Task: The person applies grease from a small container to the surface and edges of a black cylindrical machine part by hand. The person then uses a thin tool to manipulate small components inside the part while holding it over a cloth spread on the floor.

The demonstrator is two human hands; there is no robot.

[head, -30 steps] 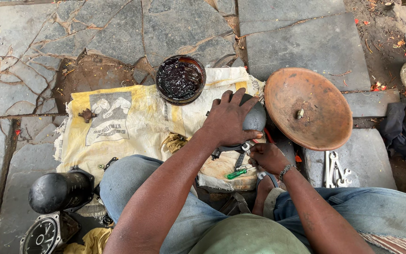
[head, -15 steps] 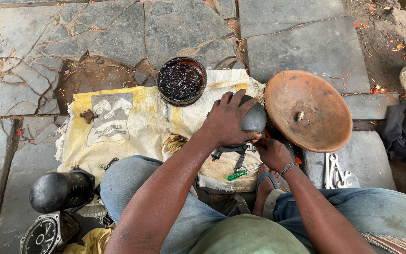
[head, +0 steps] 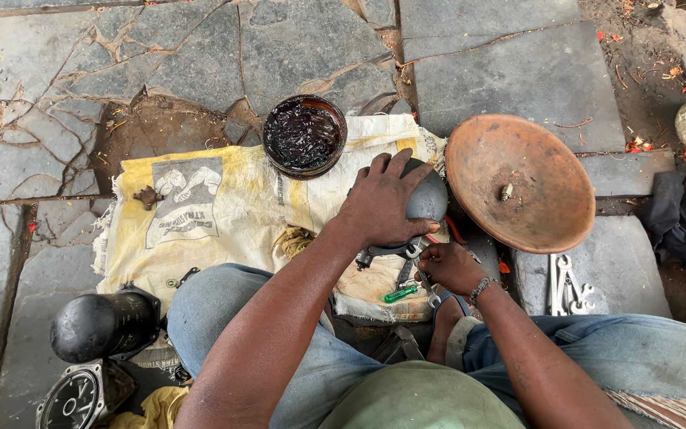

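From the head camera, the left hand (head: 383,202) lay palm down with fingers spread and curled over a rounded grey metal housing (head: 429,197), pressing it onto the yellow printed sack (head: 216,214) spread on the stone paving (head: 502,63); the forearm ran up from the lower left across a jeans-clad knee. The right hand (head: 450,266) sat just below the housing, fingers pinched tight on a small metal tool (head: 422,274) whose kind I could not tell, the wrist with its bracelet bent inward. A green-handled screwdriver (head: 400,294) lay on the sack just beside that hand. Beyond the left fingertips stood a round tin of dark grease (head: 303,135). A rusty shallow pan (head: 518,183) rested to the right, with spanners (head: 565,286) below it. A black cylindrical part (head: 105,322) lay at lower left.
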